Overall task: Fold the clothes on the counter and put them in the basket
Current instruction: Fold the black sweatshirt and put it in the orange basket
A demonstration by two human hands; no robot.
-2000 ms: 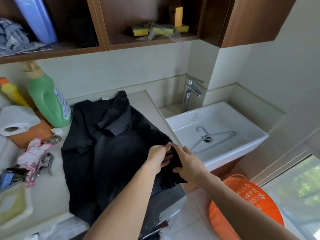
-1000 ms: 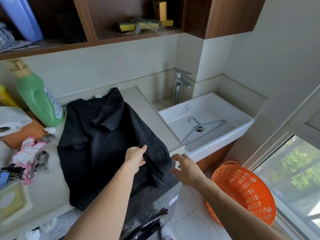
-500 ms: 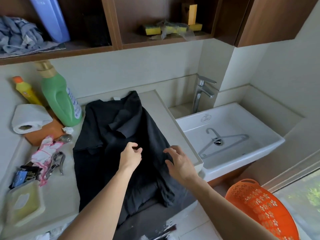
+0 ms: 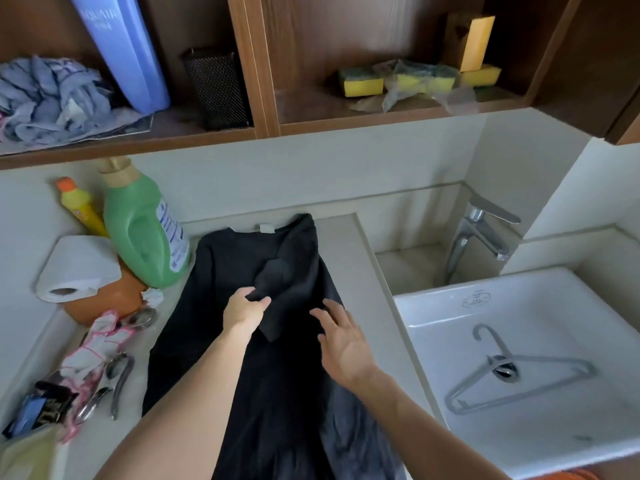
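A black shirt (image 4: 221, 306) lies lengthwise on the pale counter (image 4: 349, 258), collar at the back wall, its right side folded in toward the middle. My left hand (image 4: 244, 311) pinches the edge of the folded sleeve near the shirt's middle. My right hand (image 4: 341, 339) hovers flat with spread fingers over the shirt's right edge. Only a thin orange sliver of the basket (image 4: 568, 475) shows at the bottom right.
Left of the shirt stand a green detergent bottle (image 4: 138, 233), a yellow bottle (image 4: 78, 206), a paper roll (image 4: 74, 268) and small clutter with pliers (image 4: 117, 382). To the right is a white sink (image 4: 450, 306) with a grey hanger (image 4: 512, 372) and a tap (image 4: 481, 230). Shelves hang overhead.
Both hands have moved up from the shirt's lower hem toward its middle. The left hand has taken hold of the folded sleeve. The view has tilted down, so the basket is nearly out of frame.
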